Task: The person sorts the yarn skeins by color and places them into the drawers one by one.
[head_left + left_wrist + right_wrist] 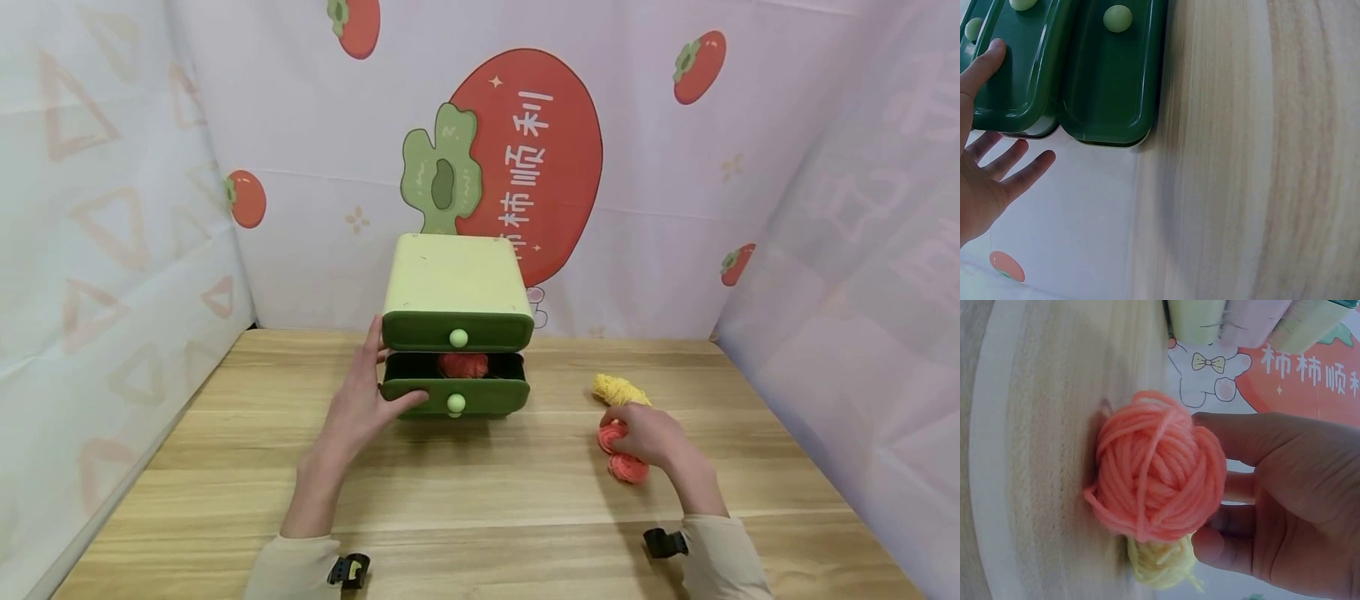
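A green drawer box [457,275] with a pale yellow-green top stands near the back wall. Its middle drawer [480,393] is pulled out, and a dark red yarn ball [463,365] lies inside. My left hand [362,408] is at the box's left side, thumb on that drawer's front [1022,75], the other fingers spread beside the side wall. On the right, my right hand [648,433] grips the farther of two coral red yarn balls [611,437] on the table. The nearer coral ball [628,469] lies against it, and in the right wrist view a coral ball [1157,469] partly hides the fingertips.
A yellow yarn bundle [618,389] lies just behind the right hand. The wooden table [480,525] is bounded by a printed back wall [315,150] and by side walls at left and right. Black straps [351,572] are on both wrists.
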A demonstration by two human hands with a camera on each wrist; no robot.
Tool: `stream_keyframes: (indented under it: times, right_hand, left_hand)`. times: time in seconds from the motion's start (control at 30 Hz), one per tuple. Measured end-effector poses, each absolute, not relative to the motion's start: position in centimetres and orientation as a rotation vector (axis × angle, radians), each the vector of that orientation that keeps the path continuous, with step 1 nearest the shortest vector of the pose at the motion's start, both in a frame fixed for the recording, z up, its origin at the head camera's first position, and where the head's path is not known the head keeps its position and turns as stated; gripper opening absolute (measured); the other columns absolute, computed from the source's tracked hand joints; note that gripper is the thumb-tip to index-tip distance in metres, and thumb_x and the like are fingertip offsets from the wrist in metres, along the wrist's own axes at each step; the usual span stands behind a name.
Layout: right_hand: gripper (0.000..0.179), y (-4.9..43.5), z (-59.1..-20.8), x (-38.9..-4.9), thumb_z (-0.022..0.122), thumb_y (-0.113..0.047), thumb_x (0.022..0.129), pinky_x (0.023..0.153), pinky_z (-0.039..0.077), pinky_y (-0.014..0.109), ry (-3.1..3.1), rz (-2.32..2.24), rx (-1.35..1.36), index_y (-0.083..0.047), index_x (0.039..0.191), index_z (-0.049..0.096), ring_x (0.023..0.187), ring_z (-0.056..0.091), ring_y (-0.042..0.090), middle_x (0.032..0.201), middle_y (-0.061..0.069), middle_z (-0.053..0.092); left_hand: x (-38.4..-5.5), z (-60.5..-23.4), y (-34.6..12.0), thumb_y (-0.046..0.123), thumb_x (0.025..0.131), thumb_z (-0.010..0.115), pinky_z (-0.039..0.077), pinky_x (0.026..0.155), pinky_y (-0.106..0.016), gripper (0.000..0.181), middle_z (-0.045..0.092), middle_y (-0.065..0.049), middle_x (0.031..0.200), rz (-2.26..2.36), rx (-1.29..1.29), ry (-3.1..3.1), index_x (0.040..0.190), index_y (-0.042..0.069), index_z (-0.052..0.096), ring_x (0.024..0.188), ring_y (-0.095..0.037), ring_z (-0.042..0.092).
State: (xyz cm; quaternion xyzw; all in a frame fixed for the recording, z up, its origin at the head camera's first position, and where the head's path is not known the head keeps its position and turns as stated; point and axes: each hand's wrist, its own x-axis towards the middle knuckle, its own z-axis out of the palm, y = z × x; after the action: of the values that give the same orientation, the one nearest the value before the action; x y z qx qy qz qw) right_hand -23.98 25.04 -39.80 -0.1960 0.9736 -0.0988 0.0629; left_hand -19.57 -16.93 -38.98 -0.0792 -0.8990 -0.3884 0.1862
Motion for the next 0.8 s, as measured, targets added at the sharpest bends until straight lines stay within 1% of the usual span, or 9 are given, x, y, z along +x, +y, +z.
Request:
stream_keyframes:
  times: [0.13,0.33,0.5,0.63,0.73,0.8]
  right_hand:
    - [0.020,25.0,-39.7,-23.9,0.076,-0.013,0.079,0.066,0.049,0.040,2.950,-0.291,-0.614,-0.016,0.099,0.073,0.075,0.059,0.015,0.088,-0.002,0.070]
    - [0.018,24.6,-39.5,-24.1,0.075,-0.012,0.080,0.067,0.049,0.039,2.999,-0.304,-0.661,-0.018,0.097,0.074,0.076,0.059,0.014,0.089,-0.004,0.070]
    - [0.018,24.2,-39.0,-23.8,0.076,-0.014,0.082,0.066,0.049,0.039,3.059,-0.302,-0.656,-0.019,0.099,0.074,0.077,0.059,0.016,0.095,0.001,0.068]
    - [0.018,24.0,-38.8,-23.7,0.077,-0.016,0.083,0.068,0.051,0.041,3.099,-0.290,-0.671,-0.020,0.101,0.075,0.082,0.063,0.018,0.102,0.003,0.069]
    - [0.019,23.6,-38.7,-23.8,0.077,-0.017,0.084,0.071,0.053,0.043,3.138,-0.305,-0.724,-0.022,0.102,0.075,0.087,0.067,0.021,0.106,0.003,0.071]
    - [0.020,23.2,-38.5,-23.8,0.078,-0.017,0.084,0.070,0.053,0.042,3.163,-0.327,-0.773,-0.022,0.103,0.076,0.087,0.068,0.022,0.106,0.002,0.071]
  left_hand:
    - [-19.5,-39.0,-16.9,0.038,0.077,0.086,0.046,0.095,-0.066,0.124,0.035,-0.018,0.155,-1.091,-0.220,-2.534,0.160,0.032,-0.006,0.132,-0.039,0.050]
    - [-19.3,-38.8,-17.0,0.037,0.077,0.086,0.046,0.094,-0.067,0.124,0.035,-0.018,0.154,-1.104,-0.208,-2.532,0.160,0.034,-0.006,0.132,-0.041,0.050]
    - [-19.4,-38.7,-16.9,0.037,0.077,0.086,0.046,0.095,-0.067,0.124,0.034,-0.017,0.156,-1.110,-0.209,-2.536,0.159,0.038,-0.008,0.132,-0.041,0.050]
    - [-19.5,-38.7,-16.8,0.037,0.077,0.086,0.046,0.095,-0.065,0.125,0.035,-0.016,0.155,-1.100,-0.202,-2.543,0.158,0.039,-0.009,0.133,-0.040,0.050]
    - [-19.5,-38.7,-16.7,0.037,0.077,0.086,0.046,0.096,-0.065,0.125,0.036,-0.015,0.154,-1.092,-0.199,-2.544,0.158,0.039,-0.009,0.133,-0.040,0.050]
    - [-19.4,-38.8,-16.7,0.037,0.077,0.086,0.046,0.096,-0.066,0.125,0.037,-0.015,0.153,-1.092,-0.198,-2.540,0.158,0.039,-0.009,0.132,-0.040,0.050]
